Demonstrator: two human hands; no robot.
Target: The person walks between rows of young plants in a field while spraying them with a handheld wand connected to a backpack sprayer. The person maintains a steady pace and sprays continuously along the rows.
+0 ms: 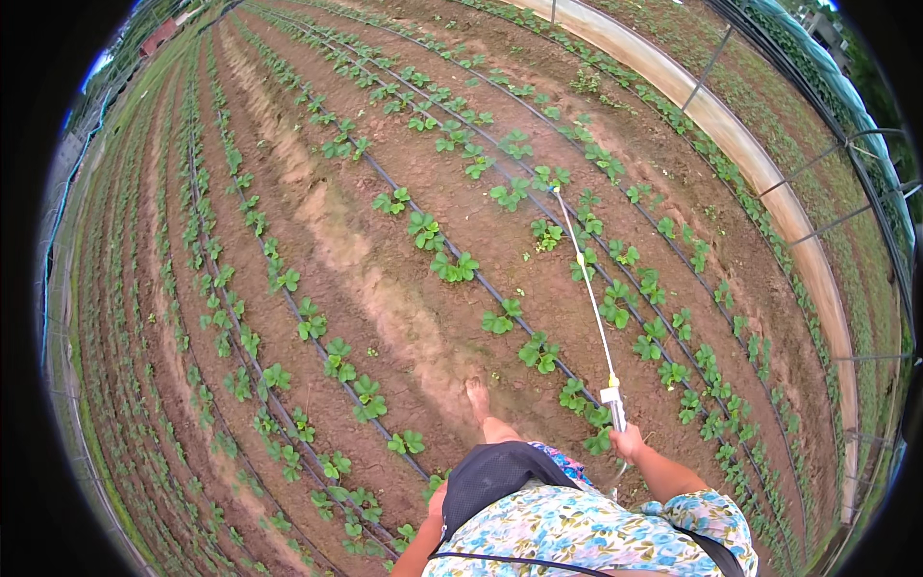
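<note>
My right hand (626, 441) is closed around the handle (615, 412) of a sprayer. From the handle a long, thin spray lance (594, 301) reaches forward over the bed, with yellow fittings along it. Its blue-tipped nozzle (554, 189) is over a leafy green plant (549, 177) that looks like strawberry. A faint pale haze hangs left of the nozzle. Below the right hand, part of a hose (620, 472) shows. My left hand (437, 499) is low beside a black mesh bag (490, 476) at my waist; its fingers are mostly hidden.
Rows of similar plants follow black drip irrigation lines (375, 167) on brown soil. A bare foot (477, 397) stands in the pale furrow (368, 278) between beds. Along the right run a low plastic sheet (750, 155) and metal poles (707, 68) of a tunnel frame.
</note>
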